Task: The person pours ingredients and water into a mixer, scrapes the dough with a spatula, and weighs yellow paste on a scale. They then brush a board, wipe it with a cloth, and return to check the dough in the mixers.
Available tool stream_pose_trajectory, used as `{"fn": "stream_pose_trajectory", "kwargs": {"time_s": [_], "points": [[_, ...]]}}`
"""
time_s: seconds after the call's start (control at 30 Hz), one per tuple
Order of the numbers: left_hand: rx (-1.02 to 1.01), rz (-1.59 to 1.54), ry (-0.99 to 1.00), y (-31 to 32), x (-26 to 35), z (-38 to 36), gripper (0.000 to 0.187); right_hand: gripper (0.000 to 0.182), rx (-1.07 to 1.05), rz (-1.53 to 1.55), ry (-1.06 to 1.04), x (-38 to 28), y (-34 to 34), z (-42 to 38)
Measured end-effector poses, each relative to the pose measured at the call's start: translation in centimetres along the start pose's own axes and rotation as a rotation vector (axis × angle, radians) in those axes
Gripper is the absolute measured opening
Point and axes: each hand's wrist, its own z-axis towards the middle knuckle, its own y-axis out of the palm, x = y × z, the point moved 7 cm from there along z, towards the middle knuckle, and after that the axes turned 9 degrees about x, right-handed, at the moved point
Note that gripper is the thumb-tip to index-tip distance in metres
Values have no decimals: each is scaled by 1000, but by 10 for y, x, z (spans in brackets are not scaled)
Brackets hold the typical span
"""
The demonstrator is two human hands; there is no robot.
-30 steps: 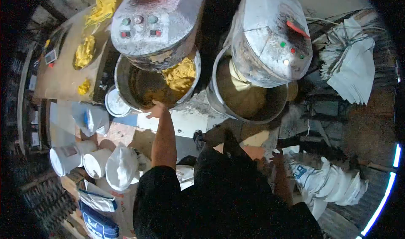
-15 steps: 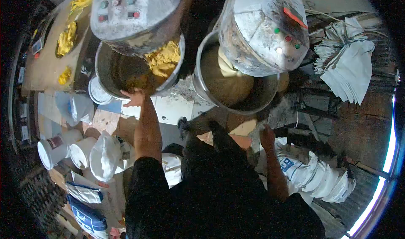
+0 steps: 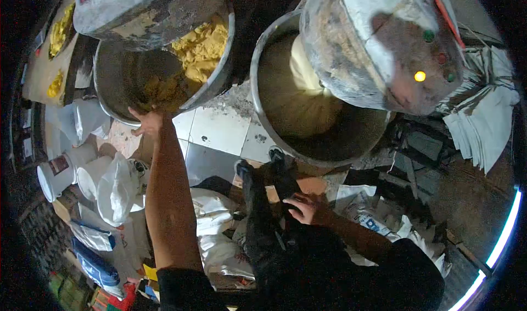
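Note:
My left hand (image 3: 149, 122) reaches to the near rim of the left metal mixing bowl (image 3: 97, 72). Its fingers are spread and it holds nothing I can see. Inside that bowl, lumpy yellow dough (image 3: 202, 52) sits against the right wall, with a darker crumbly patch near my hand. My right hand (image 3: 304, 208) is in front of my dark-clothed legs, fingers stretched out and apart, with nothing in it. The right mixing bowl (image 3: 257, 86) holds a pale beige mass (image 3: 304, 110), beneath a floury mixer head (image 3: 357, 47).
Another mixer head (image 3: 148, 14) overhangs the left bowl. White buckets (image 3: 60, 171) and white sacks (image 3: 217, 209) stand at the left and around my legs. A table (image 3: 38, 83) with yellow dough pieces is at the left. A stack of pale sacks (image 3: 483, 119) hangs at the right.
My view has shifted closer to the right mixer. The right hand has come inward from my right side to my legs. My left hand stays at the left bowl's rim.

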Motion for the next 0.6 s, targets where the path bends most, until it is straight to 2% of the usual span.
{"fn": "stream_pose_trajectory", "kwargs": {"time_s": [0.03,0.1,0.13,0.17,0.23,0.27,0.33,0.4,0.43,0.47,0.53,0.57,0.6], "points": [[92,-60,-34,-4,-2,1,68,33,119,64,-44,12,13,1],[110,-166,-243,-16,0,4,70,33,42,-43,35,5,6,26],[30,-202,-421,-48,20,6,72,33,2,-94,83,-6,-6,41],[-50,-235,-604,-68,30,2,74,33,69,105,211,-19,-30,62],[-131,-214,-585,-75,34,4,77,36,295,207,271,-26,-73,95],[-170,-208,-576,-75,35,5,78,38,454,107,206,-23,-95,104],[-127,-188,-571,-75,34,6,78,47,483,-375,200,1,-125,119],[-117,-134,-530,-73,35,6,78,53,524,105,288,103,-105,112],[-124,-92,-490,-73,36,8,78,56,450,-34,251,119,-103,121],[-109,-147,-532,-76,37,7,77,58,381,-171,206,134,-100,129],[-64,-310,-585,-61,27,8,76,62,3,-1175,-53,134,-89,154],[-40,-414,-593,-33,5,5,76,63,65,-1134,-64,129,-92,168],[-47,-406,-595,-30,3,4,75,64,125,-1090,-71,123,-94,183]]}}
